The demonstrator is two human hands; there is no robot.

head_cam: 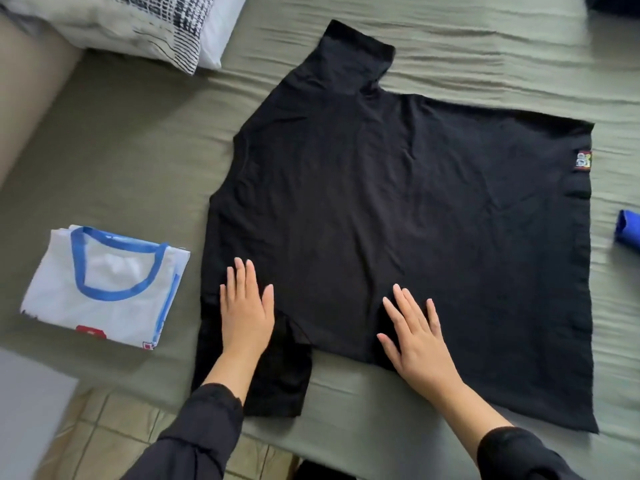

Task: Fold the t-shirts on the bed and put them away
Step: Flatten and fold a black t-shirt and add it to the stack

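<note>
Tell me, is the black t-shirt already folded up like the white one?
No, the black t-shirt lies spread flat on the bed under both open hands.

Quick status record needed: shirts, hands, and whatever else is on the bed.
black t-shirt: spread flat on bed, unfolded
white t-shirt: folded, blue collar, lying left of black one
left hand: flat on black shirt near its sleeve
right hand: flat on black shirt's near edge
bed sheet: green, wrinkled
pillow: far left corner
blue item: right edge, unclear

We see a bed (485,46) under a wrinkled olive-green sheet (131,161), a patterned pillow (145,26), and beige floor tiles (104,427).
</note>
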